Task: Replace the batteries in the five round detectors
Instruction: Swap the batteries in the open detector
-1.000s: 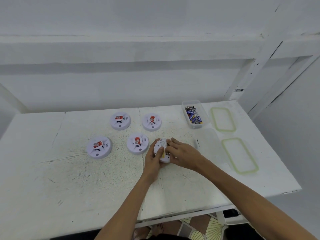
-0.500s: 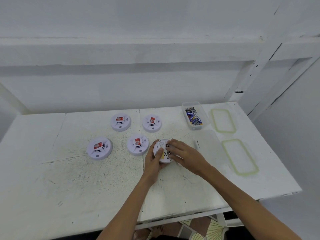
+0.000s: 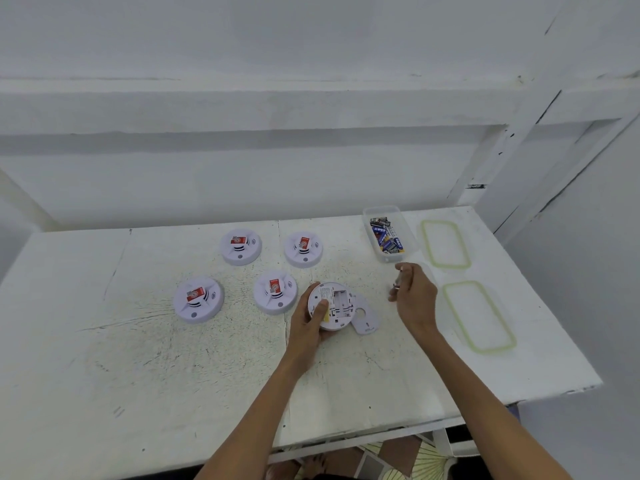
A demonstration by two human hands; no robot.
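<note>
A white painted table (image 3: 138,358), scuffed and hairline-cracked, carries everything. At its right lie two flat rounded-rectangle lids (image 3: 479,315) of clear plastic with green seals, and beside them a clear plastic tub (image 3: 372,244) of blue and black batteries. Four round white plastic detectors (image 3: 241,246) sit face up in two rows, each with a red label. The fifth detector (image 3: 337,306) is turned underside up, tilted, its rectangular battery bay open; the left hand (image 3: 306,329) grips it, thumb on its back. Its flat cover plate (image 3: 365,315) lies just beside. The right hand (image 3: 414,296), raised near the tub, pinches a small silvery battery (image 3: 398,278).
</note>
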